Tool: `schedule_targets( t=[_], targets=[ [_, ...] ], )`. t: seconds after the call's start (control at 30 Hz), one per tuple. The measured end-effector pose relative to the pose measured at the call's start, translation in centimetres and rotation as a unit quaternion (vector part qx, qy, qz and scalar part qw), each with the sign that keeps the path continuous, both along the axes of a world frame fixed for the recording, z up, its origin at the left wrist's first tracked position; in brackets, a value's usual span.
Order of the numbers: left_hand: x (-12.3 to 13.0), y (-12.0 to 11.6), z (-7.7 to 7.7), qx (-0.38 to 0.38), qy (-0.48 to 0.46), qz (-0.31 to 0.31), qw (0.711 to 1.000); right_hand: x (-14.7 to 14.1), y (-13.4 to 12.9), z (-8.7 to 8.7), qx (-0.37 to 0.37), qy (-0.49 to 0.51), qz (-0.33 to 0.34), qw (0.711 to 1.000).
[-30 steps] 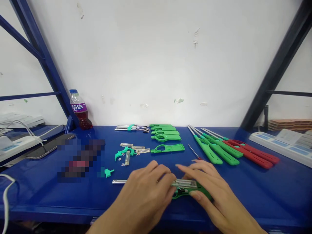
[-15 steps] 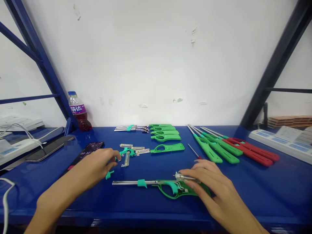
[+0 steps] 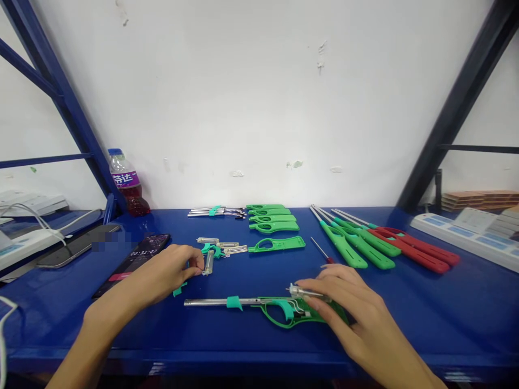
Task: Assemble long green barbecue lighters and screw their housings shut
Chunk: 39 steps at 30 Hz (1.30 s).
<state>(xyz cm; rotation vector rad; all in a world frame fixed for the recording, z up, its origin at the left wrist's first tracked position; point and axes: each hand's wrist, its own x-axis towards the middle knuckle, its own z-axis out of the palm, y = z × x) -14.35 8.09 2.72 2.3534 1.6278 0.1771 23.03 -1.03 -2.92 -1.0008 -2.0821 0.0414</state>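
My right hand (image 3: 348,305) pinches a clear lighter fuel tank (image 3: 299,292) with a small nozzle, just above an opened green lighter handle half (image 3: 279,321). In that half lie a teal trigger (image 3: 287,309), white wires and a metal tube (image 3: 211,302) with a teal collar (image 3: 234,302), pointing left. Over at the parts pile, my left hand (image 3: 182,270) has its fingers closed beside another clear tank (image 3: 209,262); what they hold, if anything, is hidden. A loose teal piece (image 3: 178,290) lies just below this hand, and more teal triggers (image 3: 214,250) sit in the pile.
Behind are metal tubes (image 3: 214,212) and several green handle halves (image 3: 273,222). A screwdriver (image 3: 322,251) lies near green lighters (image 3: 344,248) and red lighters (image 3: 425,254). On the left stand a phone (image 3: 138,259) and a bottle (image 3: 127,183); a power strip (image 3: 458,235) is right.
My left hand has shifted slightly right and down, its fingertips now closed beside the nearest loose tank. My right hand keeps the fuel tank over the handle half. The view has shifted slightly.
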Motion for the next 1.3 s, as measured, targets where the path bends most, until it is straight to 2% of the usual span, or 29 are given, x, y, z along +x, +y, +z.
schedule_targets(
  t=[0.7, 1.1, 1.3],
  targets=[
    [0.9, -0.1, 0.1, 0.007, -0.013, -0.003, 1.000, 0.2, 0.0, -0.1, -0.019, 0.002, -0.002, 1.000],
    [0.3, 0.4, -1.5, 0.043, 0.051, 0.002, 0.998, 0.1, -0.1, -0.2, -0.017, 0.003, -0.005, 1.000],
    [1.6, -0.8, -0.8, 0.066, 0.084, 0.021, 0.994, 0.1, -0.1, -0.1, -0.025, 0.002, -0.010, 1.000]
  ],
)
